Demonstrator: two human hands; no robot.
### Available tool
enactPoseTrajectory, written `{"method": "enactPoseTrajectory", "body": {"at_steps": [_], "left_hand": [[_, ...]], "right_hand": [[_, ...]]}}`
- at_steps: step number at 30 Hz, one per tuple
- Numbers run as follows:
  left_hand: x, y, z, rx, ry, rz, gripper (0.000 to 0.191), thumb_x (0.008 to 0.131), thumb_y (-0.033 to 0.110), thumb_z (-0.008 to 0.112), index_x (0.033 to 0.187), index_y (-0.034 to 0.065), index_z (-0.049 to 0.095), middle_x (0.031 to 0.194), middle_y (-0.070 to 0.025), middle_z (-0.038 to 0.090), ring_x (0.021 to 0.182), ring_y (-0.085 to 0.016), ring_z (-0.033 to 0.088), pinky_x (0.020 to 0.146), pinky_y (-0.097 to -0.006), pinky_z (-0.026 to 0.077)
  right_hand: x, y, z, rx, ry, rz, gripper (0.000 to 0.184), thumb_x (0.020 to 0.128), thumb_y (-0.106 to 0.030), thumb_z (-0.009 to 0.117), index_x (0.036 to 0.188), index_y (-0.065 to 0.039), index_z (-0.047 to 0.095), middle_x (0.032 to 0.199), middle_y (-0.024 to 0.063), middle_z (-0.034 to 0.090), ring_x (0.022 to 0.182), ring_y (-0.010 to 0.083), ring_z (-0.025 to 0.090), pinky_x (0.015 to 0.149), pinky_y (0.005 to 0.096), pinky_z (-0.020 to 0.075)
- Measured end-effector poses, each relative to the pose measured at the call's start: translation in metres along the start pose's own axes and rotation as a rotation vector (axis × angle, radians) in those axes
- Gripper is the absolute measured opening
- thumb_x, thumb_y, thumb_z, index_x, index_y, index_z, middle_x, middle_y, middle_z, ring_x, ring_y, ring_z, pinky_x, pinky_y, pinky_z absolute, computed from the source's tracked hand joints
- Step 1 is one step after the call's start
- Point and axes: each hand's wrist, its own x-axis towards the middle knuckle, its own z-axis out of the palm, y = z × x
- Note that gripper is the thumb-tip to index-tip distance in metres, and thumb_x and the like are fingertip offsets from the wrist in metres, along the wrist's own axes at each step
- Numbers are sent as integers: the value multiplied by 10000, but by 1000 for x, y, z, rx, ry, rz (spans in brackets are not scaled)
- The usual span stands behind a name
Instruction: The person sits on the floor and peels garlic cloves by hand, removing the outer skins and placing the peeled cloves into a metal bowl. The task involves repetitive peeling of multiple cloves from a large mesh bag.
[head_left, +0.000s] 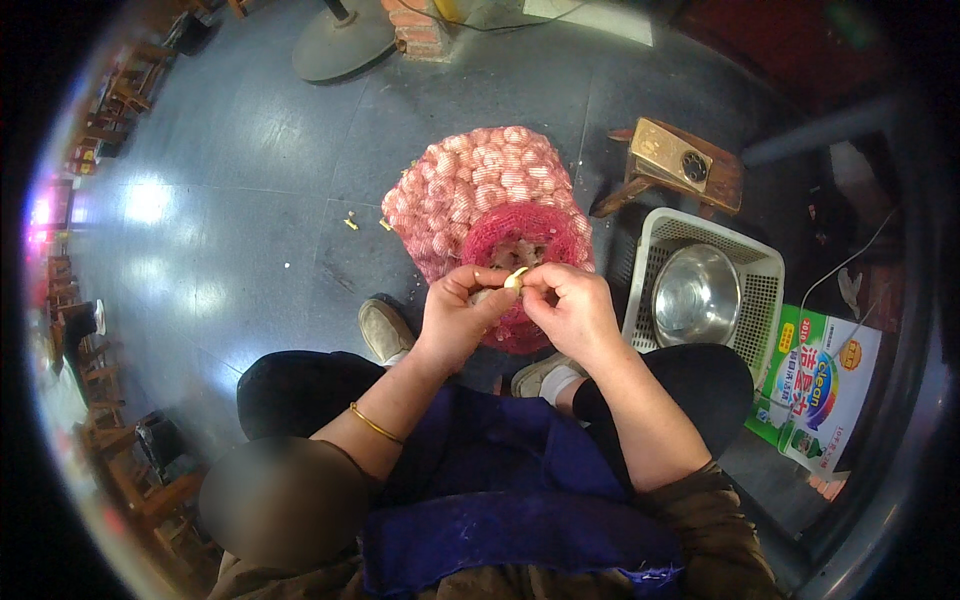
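Just above the rolled mouth of a red mesh sack (480, 180), both hands meet at a small pale yellow garlic clove (514, 281). My left hand (469, 311) pinches the clove between thumb and fingers; something whitish shows under its fingers. From the other side, my right hand (566, 304) has its thumb and index finger closed on a thin strip at the clove's top. Garlic bulbs fill the sack, which lies on the floor between and beyond the feet. Its opening shows more garlic, partly hidden by the hands.
A steel bowl (696, 294) stands in a white plastic basket (780, 300) at the right. Beyond it, a low wooden stool (724, 180) carries a gold phone (667, 154). A printed carton (829, 390) lies beside the basket. Scraps (351, 223) lie on the floor left of the sack.
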Motion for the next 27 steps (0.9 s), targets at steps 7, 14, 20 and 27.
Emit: {"method": "enactPoseTrajectory", "body": {"at_steps": [7, 14, 20, 27], "left_hand": [[-2, 2, 3, 179, -3, 37, 153, 890, 77, 710, 1032, 21, 689, 853, 37, 652, 704, -5, 528, 602, -170, 435], [0, 2, 4, 110, 1, 126, 143, 887, 60, 699, 1024, 20, 689, 907, 28, 664, 794, -23, 556, 693, -192, 468], [-5, 0, 2, 444, 53, 211, 159, 844, 72, 726, 997, 33, 707, 884, -32, 693, 789, -72, 618, 700, -240, 503], [-7, -2, 2, 543, 63, 283, 201, 795, 93, 748, 986, 44, 711, 865, -95, 699, 776, -150, 669, 711, -284, 524]], "right_hand": [[1, 1, 0, -84, 23, -2, 66, 803, -60, 690, 869, -52, 685, 796, 133, 685, 656, 259, 686, 593, 339, 532], [1, -2, 0, 249, 2, 142, 80, 871, -59, 665, 928, -11, 696, 787, 81, 699, 675, 110, 645, 606, 268, 505], [5, 5, -4, 351, -154, 248, 43, 890, -13, 648, 921, -17, 678, 788, -12, 662, 700, 31, 564, 633, 208, 466], [2, 5, -5, 328, -168, 283, 52, 859, 18, 625, 861, -20, 660, 756, -13, 643, 683, 25, 550, 612, 203, 455]]}}
